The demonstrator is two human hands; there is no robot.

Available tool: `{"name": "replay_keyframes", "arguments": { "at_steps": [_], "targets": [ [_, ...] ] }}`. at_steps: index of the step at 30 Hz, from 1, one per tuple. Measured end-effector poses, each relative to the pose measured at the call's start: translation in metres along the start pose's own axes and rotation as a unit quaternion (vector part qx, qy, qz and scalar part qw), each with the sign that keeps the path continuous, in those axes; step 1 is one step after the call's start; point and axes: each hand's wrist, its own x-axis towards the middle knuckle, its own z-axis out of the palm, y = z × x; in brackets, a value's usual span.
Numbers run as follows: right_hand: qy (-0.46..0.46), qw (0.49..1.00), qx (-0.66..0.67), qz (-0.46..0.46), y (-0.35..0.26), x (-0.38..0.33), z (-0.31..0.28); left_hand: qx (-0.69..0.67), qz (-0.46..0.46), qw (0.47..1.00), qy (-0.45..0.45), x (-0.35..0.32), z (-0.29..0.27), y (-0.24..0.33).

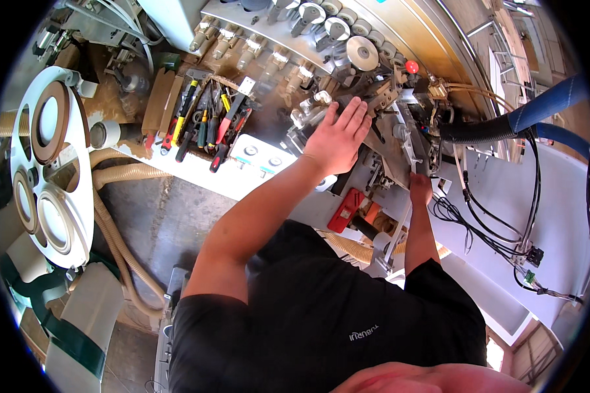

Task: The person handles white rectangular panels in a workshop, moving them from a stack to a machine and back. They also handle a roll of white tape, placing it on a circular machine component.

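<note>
My left hand [339,139] lies with its fingers stretched out at the metal machine assembly [390,147], its palm down near a row of fittings. Farther right and lower, my right hand [421,190] is closed at the edge of the same assembly. Its thumb points up beside a narrow pale strip [403,226] that runs downward; what the fingers hold is hidden. Just below the assembly sits a red block-shaped part [346,209]. A red ball knob [412,67] stands above it.
To the left, a tray of hand tools [210,121] holds screwdrivers and knives. A white frame with round reels [49,164] stands at far left, with beige hoses [121,255] below. A thick blue hose [547,105] and loose black cables [485,229] are on the right.
</note>
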Motion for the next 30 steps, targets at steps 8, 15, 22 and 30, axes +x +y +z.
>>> {"name": "replay_keyframes", "arguments": {
  "at_steps": [8,15,22,30],
  "targets": [
    [-0.027,0.999,-0.002,0.024,0.013,0.001,0.0,0.005,-0.003,1.0,0.002,0.0,0.0,-0.004],
    [-0.001,0.999,-0.017,0.034,-0.007,-0.003,-0.007,-0.002,-0.003,1.0,0.001,0.0,0.0,-0.005],
    [0.003,0.999,-0.032,0.034,-0.006,-0.002,-0.007,-0.003,0.0,1.0,0.007,0.0,-0.001,-0.005],
    [0.026,0.999,-0.022,0.034,-0.004,0.002,-0.001,0.013,-0.002,1.0,0.012,-0.001,0.0,-0.004]
  ]
}}
